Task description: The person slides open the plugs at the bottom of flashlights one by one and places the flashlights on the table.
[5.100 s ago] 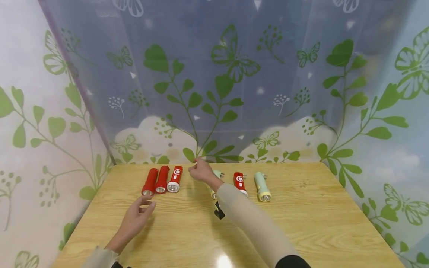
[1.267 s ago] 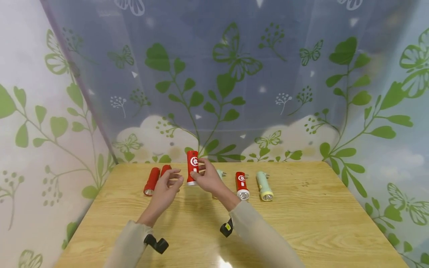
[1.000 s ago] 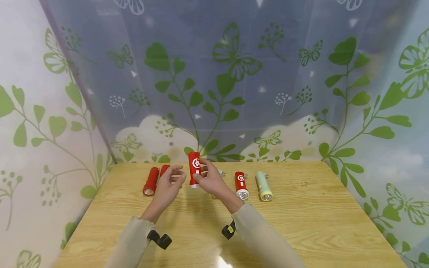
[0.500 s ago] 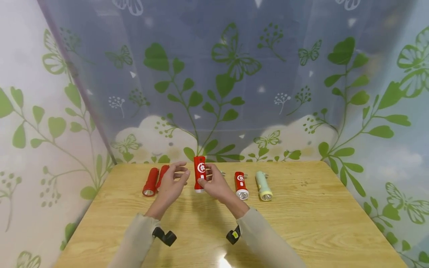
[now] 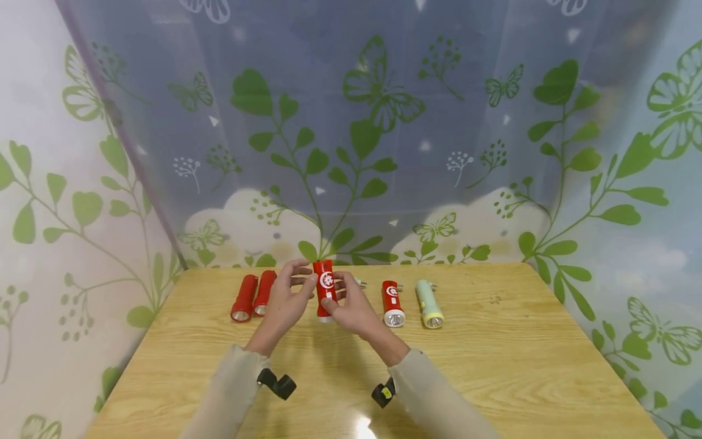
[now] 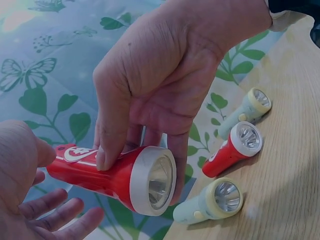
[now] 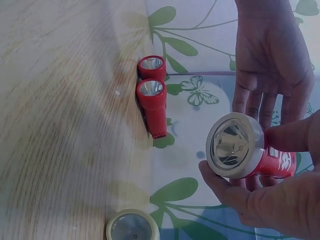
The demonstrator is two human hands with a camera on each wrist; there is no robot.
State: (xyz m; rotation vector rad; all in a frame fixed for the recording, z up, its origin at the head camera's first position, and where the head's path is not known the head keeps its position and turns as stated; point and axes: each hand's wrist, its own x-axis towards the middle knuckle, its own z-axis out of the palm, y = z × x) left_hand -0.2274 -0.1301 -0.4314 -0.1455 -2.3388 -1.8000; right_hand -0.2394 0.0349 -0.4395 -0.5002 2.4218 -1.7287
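Closer together than half a second ago, the hands now flank the red-and-white flashlight [image 5: 323, 277], the left having drawn in toward it while the flashlight sits slightly lower in the head view. The person's right hand [image 5: 356, 311] holds it above the desk [image 5: 493, 366], fingers closed round the body and thumb pressed on the front, below the white emblem; its white-rimmed lens end points toward the person. The left hand [image 5: 285, 308] has its fingers apart and loosely bent, gripping nothing, with the thumb at the flashlight's tail end; whether it touches cannot be told. Left of the hands, on the desk, lie the outer red flashlight [image 5: 244, 299] and, just beside it, the inner red flashlight [image 5: 264, 294], partly covered by the left hand. Right of the hands lie the second red-and-white flashlight [image 5: 392, 299] and the mint flashlight [image 5: 428, 299], apart from each other, lens ends toward the person. Another pale flashlight [image 6: 192, 211], mostly hidden behind the right hand in the head view, shows fully in the left wrist view. Behind the desk hangs a leaf-and-butterfly-printed backdrop [image 5: 466, 79].
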